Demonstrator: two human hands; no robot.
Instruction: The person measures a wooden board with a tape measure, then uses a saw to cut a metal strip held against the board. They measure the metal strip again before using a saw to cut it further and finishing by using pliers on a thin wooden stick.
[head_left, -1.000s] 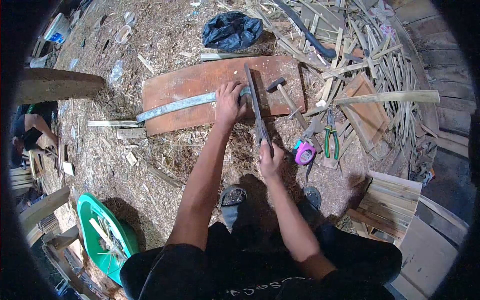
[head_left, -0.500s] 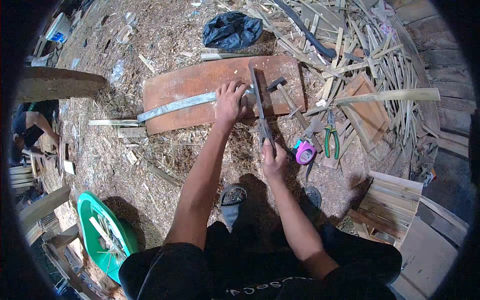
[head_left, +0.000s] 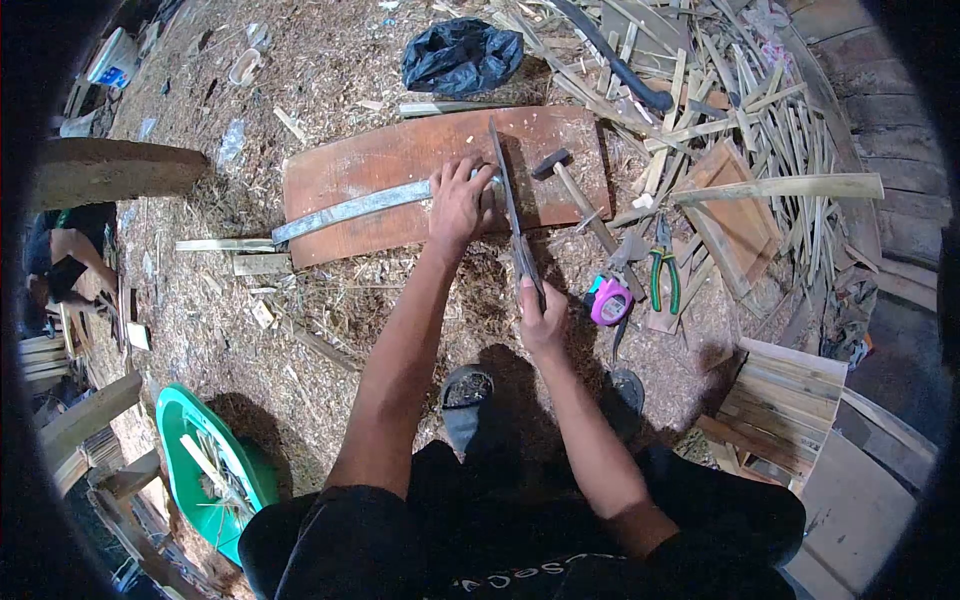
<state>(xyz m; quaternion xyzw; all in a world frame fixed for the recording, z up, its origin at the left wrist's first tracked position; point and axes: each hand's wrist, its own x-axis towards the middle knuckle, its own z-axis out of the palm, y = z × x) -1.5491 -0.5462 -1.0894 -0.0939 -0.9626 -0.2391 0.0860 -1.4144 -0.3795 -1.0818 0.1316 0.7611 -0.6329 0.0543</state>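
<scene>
A long, narrow grey-white strip (head_left: 355, 208), apparently wood, lies across a reddish-brown board (head_left: 400, 155) on the ground. My left hand (head_left: 462, 205) bears down on the strip near its right end, fingers curled over it. In my right hand (head_left: 543, 318) is the handle of a hand saw (head_left: 508, 190), its blade pointing away from me. The blade crosses the strip's end just right of my left hand; its exact contact is too small to make out. A hammer (head_left: 575, 190) rests partly on the board, right of the blade.
Pink tape measure (head_left: 611, 302) and green-handled pliers (head_left: 664, 275) lie to the right. Thin wood offcuts (head_left: 790, 150) pile up at upper right. A black plastic bag (head_left: 462, 58) sits beyond the board. At lower left stands a green tub (head_left: 180, 450); another person's leg (head_left: 80, 250) shows farther left.
The saw has shifted slightly, its blade tip a little farther left and away from me. My left hand keeps its place on the strip.
</scene>
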